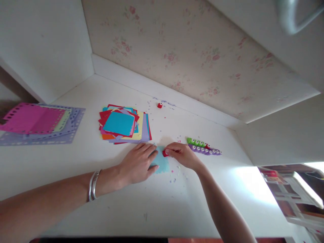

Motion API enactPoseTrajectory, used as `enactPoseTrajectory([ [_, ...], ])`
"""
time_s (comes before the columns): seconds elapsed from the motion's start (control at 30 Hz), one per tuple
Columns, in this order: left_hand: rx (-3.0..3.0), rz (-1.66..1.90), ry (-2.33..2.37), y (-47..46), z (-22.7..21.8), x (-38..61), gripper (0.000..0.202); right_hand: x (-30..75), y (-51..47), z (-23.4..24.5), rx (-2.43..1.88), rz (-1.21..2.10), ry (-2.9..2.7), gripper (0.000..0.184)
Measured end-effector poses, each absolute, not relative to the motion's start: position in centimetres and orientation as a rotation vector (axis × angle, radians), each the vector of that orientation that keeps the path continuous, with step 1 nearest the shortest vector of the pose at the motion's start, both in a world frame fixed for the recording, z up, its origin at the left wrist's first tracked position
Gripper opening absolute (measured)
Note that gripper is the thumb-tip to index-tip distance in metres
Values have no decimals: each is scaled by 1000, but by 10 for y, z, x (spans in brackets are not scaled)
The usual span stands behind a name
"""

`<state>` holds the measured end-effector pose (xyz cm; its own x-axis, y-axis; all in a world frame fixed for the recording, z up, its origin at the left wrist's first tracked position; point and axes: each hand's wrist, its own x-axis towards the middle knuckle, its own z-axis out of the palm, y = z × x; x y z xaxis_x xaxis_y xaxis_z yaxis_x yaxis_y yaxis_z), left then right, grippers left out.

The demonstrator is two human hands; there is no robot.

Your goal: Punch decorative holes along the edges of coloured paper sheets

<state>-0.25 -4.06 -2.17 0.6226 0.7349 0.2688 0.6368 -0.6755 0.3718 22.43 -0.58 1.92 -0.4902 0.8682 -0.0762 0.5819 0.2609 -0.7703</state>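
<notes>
Glare whitens the counter [250, 185] near its right edge; elsewhere I find the light soft, dimmish. The handle [288, 20] above looks blurred.

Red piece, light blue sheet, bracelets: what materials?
Red piece in the right hand: possibly plastic, solid color; partly hidden, finish unclear. Light blue sheet: likely paper or thin card, matte, flat, with a scalloped edge. Bracelets: probably metal, polished, bright silvery highlights.
</notes>
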Motion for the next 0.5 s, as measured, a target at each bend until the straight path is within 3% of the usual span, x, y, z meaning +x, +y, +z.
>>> enactPoseTrajectory([
  [0.5, 2599, 627, 1130, -43, -24, -3, 41, 224, -9, 3, -1524, 1071, -2063, 20],
])
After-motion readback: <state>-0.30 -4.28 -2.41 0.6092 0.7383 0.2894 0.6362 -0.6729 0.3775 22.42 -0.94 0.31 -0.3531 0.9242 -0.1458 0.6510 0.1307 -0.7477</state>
